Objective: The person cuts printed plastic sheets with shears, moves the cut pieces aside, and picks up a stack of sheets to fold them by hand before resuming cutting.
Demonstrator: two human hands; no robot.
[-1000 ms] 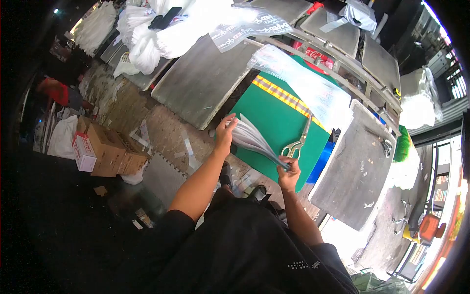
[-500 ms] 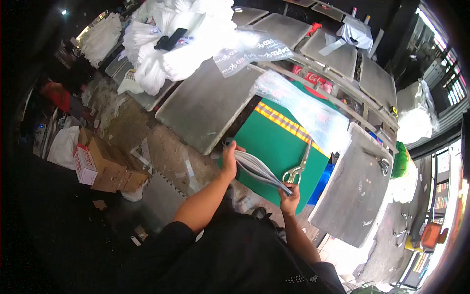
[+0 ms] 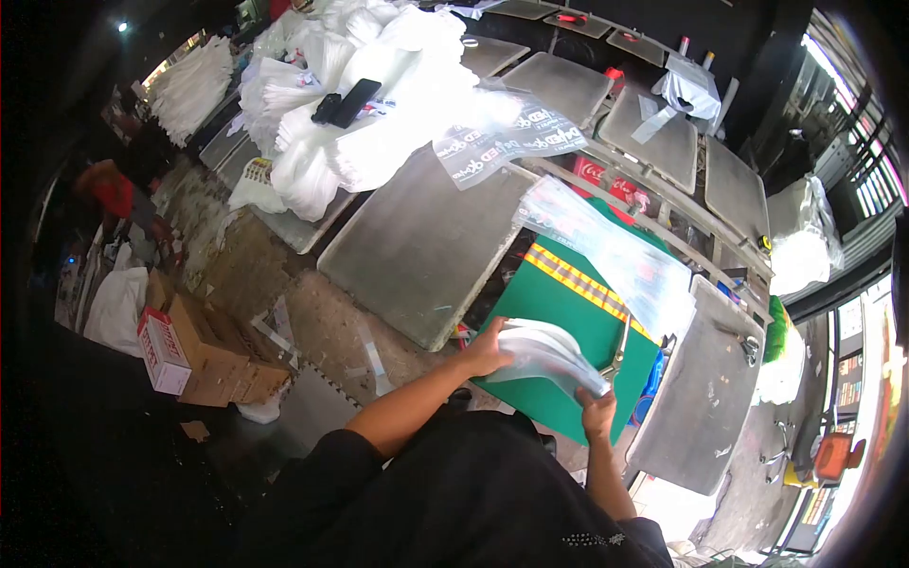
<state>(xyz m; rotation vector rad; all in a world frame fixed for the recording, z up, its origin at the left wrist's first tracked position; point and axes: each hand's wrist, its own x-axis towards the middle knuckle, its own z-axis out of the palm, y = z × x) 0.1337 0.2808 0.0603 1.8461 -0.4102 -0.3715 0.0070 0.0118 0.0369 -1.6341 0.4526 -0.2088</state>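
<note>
A bowed stack of clear plastic sheets (image 3: pixel 544 348) spans my two hands above a green board (image 3: pixel 530 388). My left hand (image 3: pixel 487 351) is closed around the stack's left end, and my right hand (image 3: pixel 597 415) pinches its narrow right end. Just beyond my right hand lie scissors (image 3: pixel 620 348) on the board, their handles partly hidden by the sheets. A plaid yellow-and-orange strip (image 3: pixel 578 279) crosses the board's far part. Past it, printed clear plastic sheets (image 3: pixel 620 251) are spread over the board's far edge.
Grey flat panels (image 3: pixel 417 246) stand left and right of the board. White plastic bags (image 3: pixel 331 142) are heaped at the far left, with a black phone (image 3: pixel 358 102) on top. Another pair of scissors (image 3: pixel 748 348) rests on the right panel. Cardboard boxes (image 3: pixel 213 346) sit on the floor. A person in red (image 3: pixel 112 189) is at far left.
Both hands have moved right with the stack, which now arches upward and covers part of the scissors. The camera view has shifted slightly. At far left, the person in red shows more clearly.
</note>
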